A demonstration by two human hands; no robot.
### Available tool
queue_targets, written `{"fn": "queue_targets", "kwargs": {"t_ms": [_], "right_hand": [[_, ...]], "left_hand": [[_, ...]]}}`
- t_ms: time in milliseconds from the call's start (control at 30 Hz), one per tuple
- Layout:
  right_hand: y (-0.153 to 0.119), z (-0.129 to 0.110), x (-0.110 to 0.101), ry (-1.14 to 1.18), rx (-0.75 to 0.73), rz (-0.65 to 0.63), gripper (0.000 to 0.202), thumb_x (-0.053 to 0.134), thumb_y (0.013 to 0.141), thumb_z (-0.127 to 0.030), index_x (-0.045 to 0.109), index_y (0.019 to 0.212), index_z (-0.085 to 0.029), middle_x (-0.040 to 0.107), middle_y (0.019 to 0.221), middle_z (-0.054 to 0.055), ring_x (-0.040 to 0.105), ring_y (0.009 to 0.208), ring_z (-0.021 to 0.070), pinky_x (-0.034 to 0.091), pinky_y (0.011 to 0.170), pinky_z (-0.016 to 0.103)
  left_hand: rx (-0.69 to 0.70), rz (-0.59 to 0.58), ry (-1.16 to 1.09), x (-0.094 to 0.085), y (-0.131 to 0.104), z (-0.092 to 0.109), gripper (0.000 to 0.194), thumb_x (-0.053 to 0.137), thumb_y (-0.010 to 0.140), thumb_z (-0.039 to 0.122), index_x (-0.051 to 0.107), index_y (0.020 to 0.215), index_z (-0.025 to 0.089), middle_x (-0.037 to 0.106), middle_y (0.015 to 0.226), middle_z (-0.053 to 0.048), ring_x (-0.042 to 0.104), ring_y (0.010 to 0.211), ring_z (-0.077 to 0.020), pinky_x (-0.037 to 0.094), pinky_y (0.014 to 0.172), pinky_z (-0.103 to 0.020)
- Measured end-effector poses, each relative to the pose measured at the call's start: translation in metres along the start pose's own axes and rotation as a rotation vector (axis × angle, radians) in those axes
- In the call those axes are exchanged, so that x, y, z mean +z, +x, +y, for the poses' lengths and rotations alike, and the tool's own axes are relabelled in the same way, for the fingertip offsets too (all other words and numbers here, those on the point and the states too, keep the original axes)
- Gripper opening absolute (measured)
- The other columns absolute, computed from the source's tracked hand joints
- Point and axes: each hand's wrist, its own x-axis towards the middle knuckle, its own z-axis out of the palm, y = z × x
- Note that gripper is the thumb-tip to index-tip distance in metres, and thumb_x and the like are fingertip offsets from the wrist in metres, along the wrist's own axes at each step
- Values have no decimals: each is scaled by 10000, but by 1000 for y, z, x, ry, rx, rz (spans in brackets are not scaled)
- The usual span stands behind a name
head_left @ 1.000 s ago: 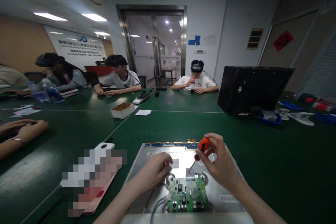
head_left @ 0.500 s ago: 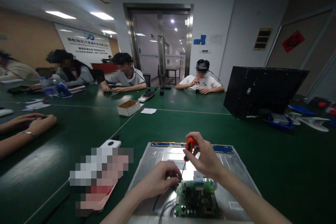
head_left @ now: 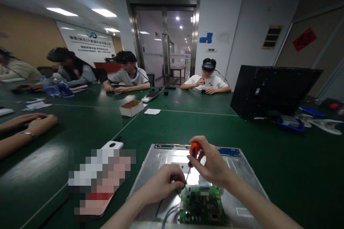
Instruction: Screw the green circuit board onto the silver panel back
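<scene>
My right hand point(head_left: 212, 161) grips an orange-and-black screwdriver point(head_left: 194, 149) by its handle, with the shaft slanting down to the upper left corner of a green circuit board point(head_left: 201, 204). At that same corner my left hand point(head_left: 168, 182) has its fingers curled together around the screwdriver's tip. Whatever those fingers pinch is hidden. The board lies on a silvery metal display panel point(head_left: 146, 168), which has a narrow blue circuit strip point(head_left: 228, 151) along its far edge. Dark cables point(head_left: 169, 214) run beside the board's left side.
A white device point(head_left: 114, 145) and a pink phone-like object point(head_left: 107, 200), both partly pixelated, lie left of the panel. Farther off are an open white box point(head_left: 131, 109) and a black monitor housing point(head_left: 268, 93). Another person's hands point(head_left: 40, 125) rest at the left; several people sit around the table.
The camera view has shifted slightly. Both hands and the screwdriver stay at the board's corner, with almost no visible movement.
</scene>
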Motion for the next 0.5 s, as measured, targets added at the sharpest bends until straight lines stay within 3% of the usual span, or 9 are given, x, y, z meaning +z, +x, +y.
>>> {"fn": "queue_targets", "kwargs": {"t_ms": [500], "right_hand": [[-2, -2, 3, 1, -28, -25, 297, 565, 888, -152, 444, 1143, -244, 602, 763, -43, 592, 571, 122, 487, 540, 231]], "left_hand": [[-35, 13, -99, 1, 0, -5, 80, 645, 745, 146, 699, 799, 172, 615, 764, 18, 541, 713, -149, 412, 690, -245]]}}
